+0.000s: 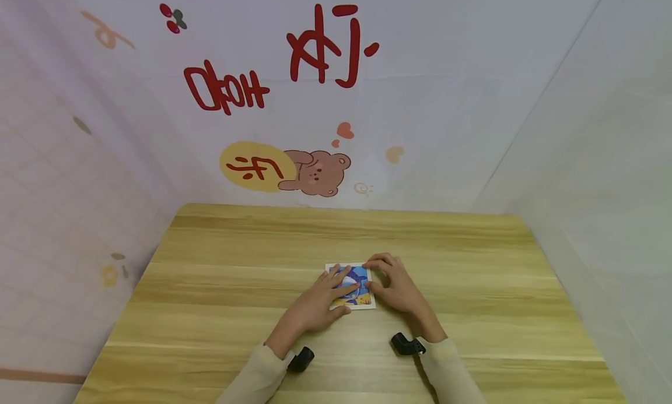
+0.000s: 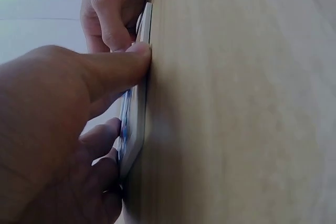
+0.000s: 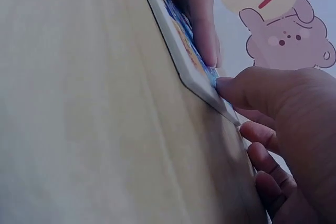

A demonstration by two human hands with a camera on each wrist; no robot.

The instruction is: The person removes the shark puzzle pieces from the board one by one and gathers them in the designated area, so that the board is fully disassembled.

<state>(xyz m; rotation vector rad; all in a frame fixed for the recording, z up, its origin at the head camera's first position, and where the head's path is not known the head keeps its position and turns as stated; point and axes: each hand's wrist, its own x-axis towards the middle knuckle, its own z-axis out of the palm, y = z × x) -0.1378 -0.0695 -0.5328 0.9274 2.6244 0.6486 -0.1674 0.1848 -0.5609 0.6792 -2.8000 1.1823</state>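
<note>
A small square picture puzzle with a white border and a blue and yellow cartoon print lies on the table. My left hand spreads over its left half; the fingers rest straight across the picture, covering part of it, and the thumb touches the near edge, as the left wrist view shows. At the right side, my right hand holds the puzzle's edge: the thumb presses on the top face while the curled fingers sit against the side, the index fingertip right at the far right corner.
The wooden table has pale walls around its back and sides. A bear print and red lettering decorate the back wall. A black camera mount sits at the left wrist, another black mount at the right.
</note>
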